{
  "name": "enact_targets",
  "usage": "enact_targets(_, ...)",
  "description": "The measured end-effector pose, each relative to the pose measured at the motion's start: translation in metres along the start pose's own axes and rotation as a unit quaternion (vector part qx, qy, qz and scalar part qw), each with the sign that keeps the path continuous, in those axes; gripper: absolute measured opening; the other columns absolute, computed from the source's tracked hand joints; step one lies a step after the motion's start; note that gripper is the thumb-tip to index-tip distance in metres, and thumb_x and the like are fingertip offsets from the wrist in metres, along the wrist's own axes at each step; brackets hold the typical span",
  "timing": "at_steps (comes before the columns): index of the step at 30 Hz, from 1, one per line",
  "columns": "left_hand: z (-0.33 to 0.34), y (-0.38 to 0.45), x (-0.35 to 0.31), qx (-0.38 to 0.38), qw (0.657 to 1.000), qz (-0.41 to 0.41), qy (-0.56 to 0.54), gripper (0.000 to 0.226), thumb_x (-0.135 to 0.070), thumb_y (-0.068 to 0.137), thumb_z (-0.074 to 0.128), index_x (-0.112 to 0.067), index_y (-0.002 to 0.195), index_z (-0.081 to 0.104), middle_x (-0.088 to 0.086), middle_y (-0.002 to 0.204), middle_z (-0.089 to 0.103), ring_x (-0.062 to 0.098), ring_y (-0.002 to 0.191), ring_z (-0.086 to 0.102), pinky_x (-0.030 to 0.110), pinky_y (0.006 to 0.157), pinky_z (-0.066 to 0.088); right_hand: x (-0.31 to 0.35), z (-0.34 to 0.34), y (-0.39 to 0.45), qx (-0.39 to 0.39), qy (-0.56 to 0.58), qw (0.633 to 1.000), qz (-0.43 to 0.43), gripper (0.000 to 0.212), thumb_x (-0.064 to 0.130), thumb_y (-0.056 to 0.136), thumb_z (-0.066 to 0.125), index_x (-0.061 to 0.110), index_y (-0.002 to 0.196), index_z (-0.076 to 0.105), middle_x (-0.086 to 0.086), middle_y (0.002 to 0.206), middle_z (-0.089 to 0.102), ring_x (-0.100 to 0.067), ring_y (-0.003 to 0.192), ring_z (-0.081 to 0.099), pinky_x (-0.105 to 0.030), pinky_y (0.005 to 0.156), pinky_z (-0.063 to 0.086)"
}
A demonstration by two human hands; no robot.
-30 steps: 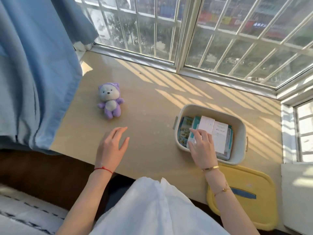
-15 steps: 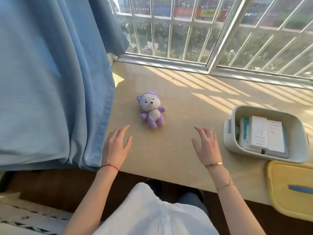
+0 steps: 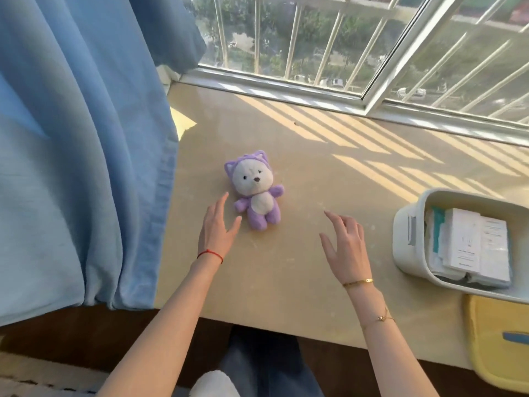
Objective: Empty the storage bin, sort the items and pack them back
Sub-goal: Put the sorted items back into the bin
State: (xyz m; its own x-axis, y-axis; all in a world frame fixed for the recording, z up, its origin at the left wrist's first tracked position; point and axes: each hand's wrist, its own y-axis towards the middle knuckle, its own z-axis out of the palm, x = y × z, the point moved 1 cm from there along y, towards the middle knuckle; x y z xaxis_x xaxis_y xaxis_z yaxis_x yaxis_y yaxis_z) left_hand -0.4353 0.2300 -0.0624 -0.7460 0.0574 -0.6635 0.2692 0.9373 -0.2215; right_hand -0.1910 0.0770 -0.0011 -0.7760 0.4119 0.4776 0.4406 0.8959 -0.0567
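Observation:
A small purple and white plush toy (image 3: 256,191) lies on its back on the beige window ledge (image 3: 300,270). My left hand (image 3: 219,227) is open just left of the toy, fingertips close to its arm, holding nothing. Open and empty too, my right hand (image 3: 345,246) hovers over the ledge to the right of the toy. At the right edge stands a white storage bin (image 3: 406,242) holding white boxes and papers (image 3: 472,245).
A yellow lid (image 3: 498,342) with a blue handle lies in front of the bin at the ledge's front edge. A blue curtain (image 3: 83,150) hangs over the ledge's left end. The barred window (image 3: 343,53) runs along the back.
My right hand has left the bin and moved left over the ledge. My left hand has reached forward to the plush toy. The view has swung left, so the bin sits at the right edge.

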Motion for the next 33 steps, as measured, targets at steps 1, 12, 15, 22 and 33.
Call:
enact_targets(1, 0.016, 0.011, 0.004, 0.012, 1.000, -0.017, -0.019, 0.067, -0.033, 0.086, 0.067, -0.019, 0.145, 0.036, 0.015, 0.124, 0.053, 0.032, 0.109, 0.052, 0.035, 0.093, 0.043, -0.005, 0.006, 0.007, 0.002, 0.000, 1.000, 0.004, 0.051, 0.016, 0.090, 0.062, 0.017, 0.138, 0.048, -0.011, 0.118, 0.050, -0.031, 0.109, 0.047, -0.042, 0.097, 0.044)
enact_targets(12, 0.113, 0.053, 0.031, -0.018, 0.967, -0.100, -0.232, 0.085, -0.039, 0.067, 0.080, -0.026, 0.137, 0.034, 0.004, 0.137, 0.051, 0.023, 0.124, 0.052, 0.048, 0.102, 0.044, -0.052, 0.057, 0.046, 0.023, -0.005, 0.999, 0.026, 0.051, 0.020, 0.093, 0.058, 0.021, 0.142, 0.044, -0.011, 0.122, 0.046, -0.030, 0.109, 0.046, -0.039, 0.098, 0.042)
enact_targets(15, 0.117, 0.057, 0.029, -0.017, 0.955, -0.098, -0.280, 0.081, -0.024, 0.070, 0.079, -0.028, 0.137, 0.034, 0.004, 0.138, 0.050, 0.024, 0.124, 0.053, 0.052, 0.102, 0.044, -0.055, 0.058, 0.044, 0.025, 0.001, 0.999, 0.032, 0.050, 0.020, 0.094, 0.057, 0.022, 0.142, 0.044, -0.011, 0.122, 0.046, -0.030, 0.111, 0.046, -0.037, 0.098, 0.042)
enact_targets(22, 0.075, 0.035, -0.005, -0.018, 0.952, -0.074, -0.297, 0.037, -0.012, 0.078, 0.068, -0.020, 0.112, 0.057, -0.007, 0.111, 0.061, 0.003, 0.098, 0.058, 0.046, 0.086, 0.053, -0.049, 0.035, 0.024, 0.021, 0.008, 0.998, 0.056, 0.049, 0.019, 0.094, 0.057, 0.023, 0.141, 0.045, -0.010, 0.123, 0.046, -0.029, 0.112, 0.045, -0.038, 0.098, 0.042)
enact_targets(33, -0.003, -0.078, -0.084, 0.065, 0.953, 0.044, -0.293, 0.042, -0.018, 0.079, 0.069, -0.023, 0.118, 0.057, -0.001, 0.122, 0.060, 0.020, 0.105, 0.060, 0.031, 0.079, 0.054, -0.037, -0.053, -0.068, -0.046, 0.023, 0.995, 0.086, 0.048, 0.019, 0.093, 0.058, 0.022, 0.140, 0.046, -0.009, 0.122, 0.048, -0.024, 0.110, 0.046, -0.035, 0.096, 0.042)
